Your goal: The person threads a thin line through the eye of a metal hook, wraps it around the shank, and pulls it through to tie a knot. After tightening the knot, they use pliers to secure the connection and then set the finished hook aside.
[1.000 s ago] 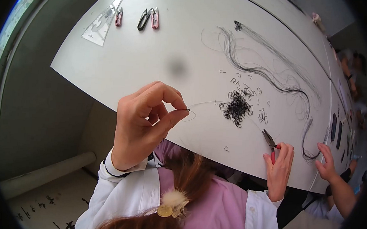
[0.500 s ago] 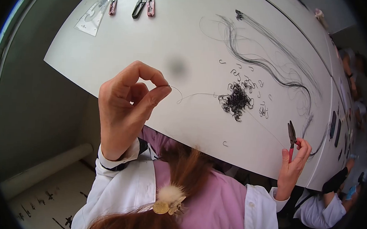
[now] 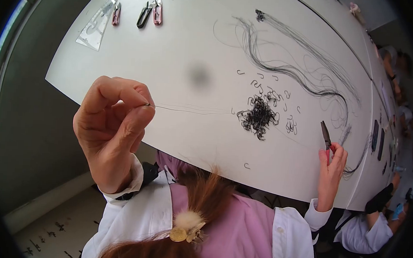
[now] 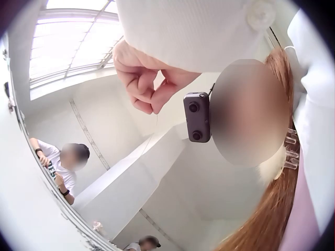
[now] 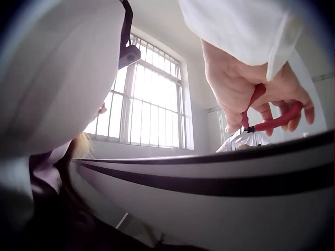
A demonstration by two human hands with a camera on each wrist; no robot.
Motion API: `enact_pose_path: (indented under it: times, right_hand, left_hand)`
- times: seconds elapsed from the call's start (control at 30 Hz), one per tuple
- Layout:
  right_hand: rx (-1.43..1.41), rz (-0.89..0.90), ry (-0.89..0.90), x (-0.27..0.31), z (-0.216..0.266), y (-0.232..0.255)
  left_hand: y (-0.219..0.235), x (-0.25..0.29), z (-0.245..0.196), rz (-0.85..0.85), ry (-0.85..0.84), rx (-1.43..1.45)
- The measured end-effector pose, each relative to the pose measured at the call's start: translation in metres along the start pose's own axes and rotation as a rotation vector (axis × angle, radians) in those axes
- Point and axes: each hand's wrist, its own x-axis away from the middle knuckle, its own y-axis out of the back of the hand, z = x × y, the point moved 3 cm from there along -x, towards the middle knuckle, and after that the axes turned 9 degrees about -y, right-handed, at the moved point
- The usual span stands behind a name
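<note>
Left hand (image 3: pixel 114 128) pinched a thin strand (image 3: pixel 188 111); my right hand (image 3: pixel 330 172) gripped red-handled pliers (image 3: pixel 326 134) by the worktop's (image 3: pixel 191 140) near edge.

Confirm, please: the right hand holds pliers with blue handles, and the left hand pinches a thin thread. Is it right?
Not quite: the pliers have red handles, as the right wrist view shows. The right hand holds them; the left hand pinches a thin thread.
</note>
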Motion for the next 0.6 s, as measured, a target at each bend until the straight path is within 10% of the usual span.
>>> enact_pose_path:
  times: [0.6]
  right_hand:
    - [0.27,0.097,0.265,-0.046,0.026,-0.023]
  left_hand:
    - [-0.063,-0.026,-0.001,0.423,0.128,-0.127]
